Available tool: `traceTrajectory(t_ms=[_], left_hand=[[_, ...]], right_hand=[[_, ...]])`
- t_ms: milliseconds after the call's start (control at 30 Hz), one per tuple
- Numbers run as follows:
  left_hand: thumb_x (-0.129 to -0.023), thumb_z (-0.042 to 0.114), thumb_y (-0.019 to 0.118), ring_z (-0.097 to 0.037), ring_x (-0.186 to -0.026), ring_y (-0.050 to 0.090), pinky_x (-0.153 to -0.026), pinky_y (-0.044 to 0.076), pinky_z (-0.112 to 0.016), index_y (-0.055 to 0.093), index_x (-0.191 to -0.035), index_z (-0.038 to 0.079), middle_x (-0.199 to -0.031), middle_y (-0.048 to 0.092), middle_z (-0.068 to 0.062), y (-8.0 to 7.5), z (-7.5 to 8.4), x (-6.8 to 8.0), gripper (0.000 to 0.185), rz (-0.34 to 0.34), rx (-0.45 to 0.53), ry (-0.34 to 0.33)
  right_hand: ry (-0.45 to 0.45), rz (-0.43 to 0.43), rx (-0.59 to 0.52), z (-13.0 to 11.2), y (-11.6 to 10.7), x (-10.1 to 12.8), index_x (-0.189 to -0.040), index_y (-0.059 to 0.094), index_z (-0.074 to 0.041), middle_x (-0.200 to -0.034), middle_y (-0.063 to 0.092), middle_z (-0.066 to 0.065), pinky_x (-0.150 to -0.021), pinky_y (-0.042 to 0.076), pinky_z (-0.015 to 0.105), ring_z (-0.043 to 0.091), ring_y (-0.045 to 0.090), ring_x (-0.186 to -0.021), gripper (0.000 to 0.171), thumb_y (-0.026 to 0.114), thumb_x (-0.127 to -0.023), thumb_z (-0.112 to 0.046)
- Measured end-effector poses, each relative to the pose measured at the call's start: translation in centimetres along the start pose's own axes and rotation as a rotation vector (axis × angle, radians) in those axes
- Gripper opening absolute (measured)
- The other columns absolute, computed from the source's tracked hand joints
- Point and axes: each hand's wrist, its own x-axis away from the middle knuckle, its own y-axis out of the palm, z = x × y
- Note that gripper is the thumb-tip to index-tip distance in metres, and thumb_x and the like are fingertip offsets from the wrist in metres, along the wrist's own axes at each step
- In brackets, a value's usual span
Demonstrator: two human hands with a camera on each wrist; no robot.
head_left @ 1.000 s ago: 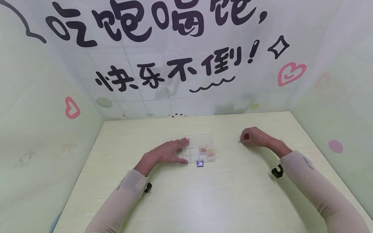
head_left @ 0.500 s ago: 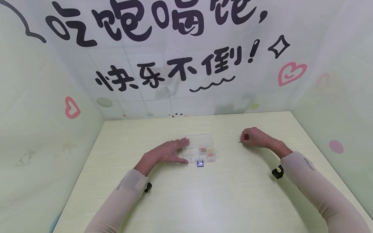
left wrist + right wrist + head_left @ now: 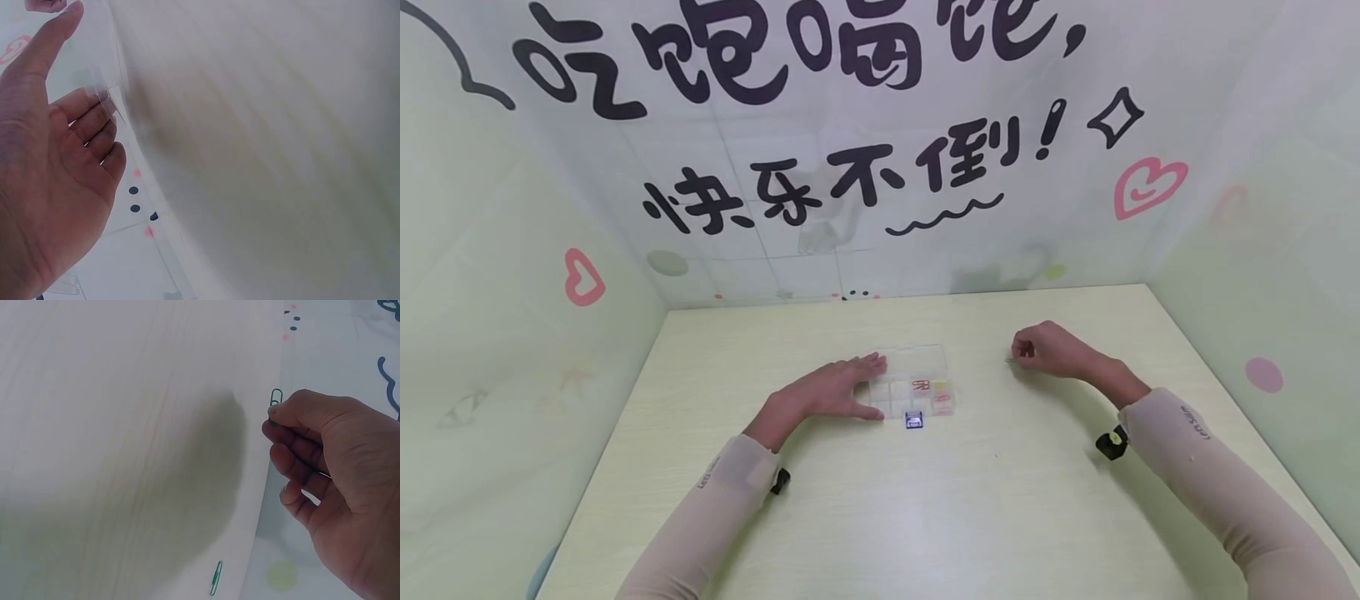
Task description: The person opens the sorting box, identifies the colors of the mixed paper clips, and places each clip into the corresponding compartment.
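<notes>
A clear compartment box (image 3: 917,362) lies on the table with its lid side toward the back. Red paper clips (image 3: 921,385) sit in one compartment, with yellow and pinkish-red pieces in compartments to the right. My left hand (image 3: 831,390) spreads around the box's left side, thumb at the front, fingertips on the rear part; the left wrist view shows this hand (image 3: 69,150) from the palm side. To the right of the box, my right hand (image 3: 1047,348) pinches a green paper clip (image 3: 276,396) between thumb and index finger. In the right wrist view, that hand (image 3: 337,462) is just above the table.
Another green paper clip (image 3: 216,579) lies on the table (image 3: 880,517). A blue-and-white label (image 3: 913,419) is at the box's front edge. Printed cloth walls (image 3: 880,250) enclose the table at the back and both sides.
My right hand has shifted slightly left and toward the back with the green paper clip pinched in it. My left hand stays at the box.
</notes>
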Motion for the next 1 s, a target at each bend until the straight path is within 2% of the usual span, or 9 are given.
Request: traceTrajectory(t_ms=[367,700,1000], left_hand=[[-0.091,0.059,0.077,-0.024,-0.162,0.024,-0.130,0.025,-0.050,0.038,-0.165,0.011,-0.174,0.028,-0.004,-0.1,0.0,0.0,0.096,-0.006,-0.008,-0.003],[-0.091,0.060,0.078,-0.024,-0.162,0.025,-0.130,0.026,-0.050,0.039,-0.165,0.012,-0.174,0.028,-0.004,-0.2,0.1,-0.1,0.097,-0.014,-0.006,-0.016],[-0.091,0.060,0.077,-0.025,-0.162,0.024,-0.130,0.025,-0.051,0.037,-0.165,0.012,-0.175,0.027,-0.005,-0.3,0.2,-0.1,0.097,-0.019,-0.013,-0.012]], right_hand=[[-0.068,-0.005,0.011,-3.0,-0.1,-1.2,-0.082,0.070,-0.013,-0.078,0.066,-0.008,-0.067,0.051,0.029,0.007,0.058,-0.074,0.018,0.073,-0.091,0.002],[-0.113,0.005,-0.024,-5.7,1.0,-2.1,-0.085,0.073,-0.012,-0.080,0.068,-0.010,-0.068,0.053,0.027,0.006,0.059,-0.075,0.012,0.077,-0.091,-0.002],[-0.149,-0.004,-0.031,-8.6,1.9,-2.9,-0.085,0.072,-0.014,-0.082,0.068,-0.008,-0.069,0.054,0.026,0.007,0.059,-0.076,0.014,0.077,-0.092,-0.003]])
